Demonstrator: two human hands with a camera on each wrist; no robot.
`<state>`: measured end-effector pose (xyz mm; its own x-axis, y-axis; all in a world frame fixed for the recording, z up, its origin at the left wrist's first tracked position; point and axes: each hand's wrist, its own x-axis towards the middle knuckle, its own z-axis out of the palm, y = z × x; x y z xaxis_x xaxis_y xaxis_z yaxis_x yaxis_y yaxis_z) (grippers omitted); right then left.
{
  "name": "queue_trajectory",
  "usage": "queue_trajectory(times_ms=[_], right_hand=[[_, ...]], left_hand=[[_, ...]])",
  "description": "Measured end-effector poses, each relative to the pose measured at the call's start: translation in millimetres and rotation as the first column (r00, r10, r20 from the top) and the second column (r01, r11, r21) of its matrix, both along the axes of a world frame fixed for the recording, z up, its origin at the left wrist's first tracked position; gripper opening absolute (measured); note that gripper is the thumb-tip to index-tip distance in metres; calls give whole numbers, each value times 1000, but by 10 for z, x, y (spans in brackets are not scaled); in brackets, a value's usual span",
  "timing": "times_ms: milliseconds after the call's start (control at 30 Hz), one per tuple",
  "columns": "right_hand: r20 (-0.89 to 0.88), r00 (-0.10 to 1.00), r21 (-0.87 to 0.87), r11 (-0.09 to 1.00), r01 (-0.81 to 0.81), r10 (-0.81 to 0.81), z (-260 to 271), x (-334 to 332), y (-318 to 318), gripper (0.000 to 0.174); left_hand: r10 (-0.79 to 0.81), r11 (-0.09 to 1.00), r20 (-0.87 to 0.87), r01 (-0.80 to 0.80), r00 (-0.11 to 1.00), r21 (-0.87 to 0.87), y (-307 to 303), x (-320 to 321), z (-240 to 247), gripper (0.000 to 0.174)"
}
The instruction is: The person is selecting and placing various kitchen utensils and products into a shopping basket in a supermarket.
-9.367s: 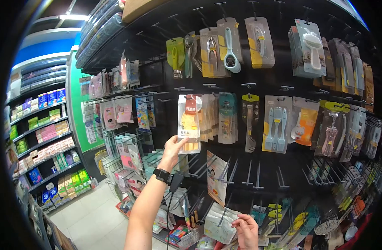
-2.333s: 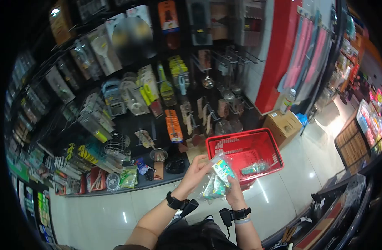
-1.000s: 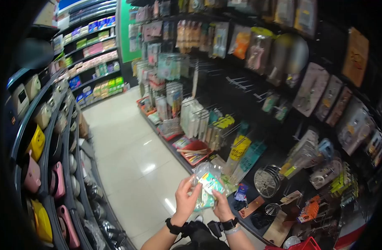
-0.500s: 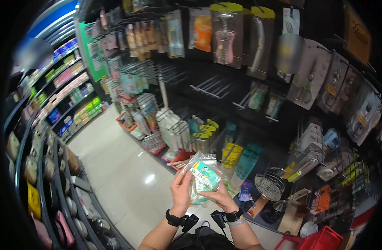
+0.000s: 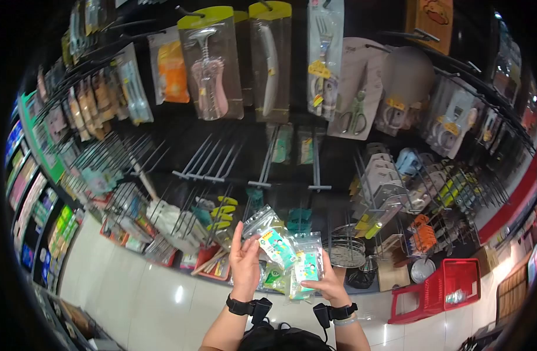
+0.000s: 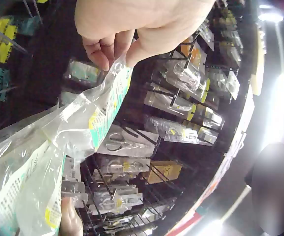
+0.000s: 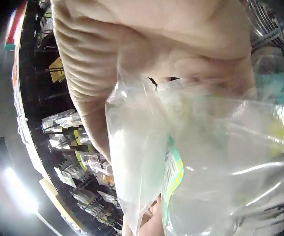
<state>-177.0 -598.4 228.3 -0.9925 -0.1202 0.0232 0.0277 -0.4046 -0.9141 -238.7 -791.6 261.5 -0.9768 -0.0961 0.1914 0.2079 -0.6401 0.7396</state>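
My left hand pinches one clear zip bag with a teal, white and yellow printed label. In the left wrist view the thumb and fingers grip that bag by its edge. My right hand holds several similar clear bags, thumb across their front. Close up in the right wrist view, the clear plastic covers much of that hand. The two hands hold the bags side by side, overlapping, in front of the rack. What lies inside the bags is hidden by their labels.
Metal hooks carry hanging kitchen tools, with two teal-labelled packets behind the hands. A red shopping basket, a clear packet inside, stands at lower right. Tiled floor lies below; a wire strainer hangs low.
The left hand has left a hanging pack. Both hands then held the bunched bags near the red basket; the view swung to the rack, and one bag is now spread apart from the others.
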Motion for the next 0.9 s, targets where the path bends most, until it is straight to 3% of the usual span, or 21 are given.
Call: queue_trajectory(times_ms=[167,233,300,367,633,800,900], right_hand=[[-23,995,27,995,95,-95,57,-1,-134,100],[3,991,13,991,133,-133,53,16,-196,99],[28,985,1,985,171,-171,29,19,-236,98],[31,978,18,978,207,-208,-11,29,-263,98],[64,971,-9,973,232,-231,9,-36,-357,99],[54,970,1,971,238,-238,-9,-87,-313,98],[16,975,-9,975,220,-220,-42,-112,-228,96]], left_hand=[[-109,974,0,106,994,-198,3,-260,113,34],[-56,922,-231,-38,971,-385,-30,-303,227,33],[-74,908,-264,-44,962,-417,-114,-312,321,33],[-57,819,-435,-206,899,-535,-185,-313,422,35],[-50,832,-394,-179,918,-524,-260,-591,490,39],[-129,802,-359,-116,925,-585,-290,-559,563,41],[-94,790,-372,-158,924,-593,-330,-620,535,42]])
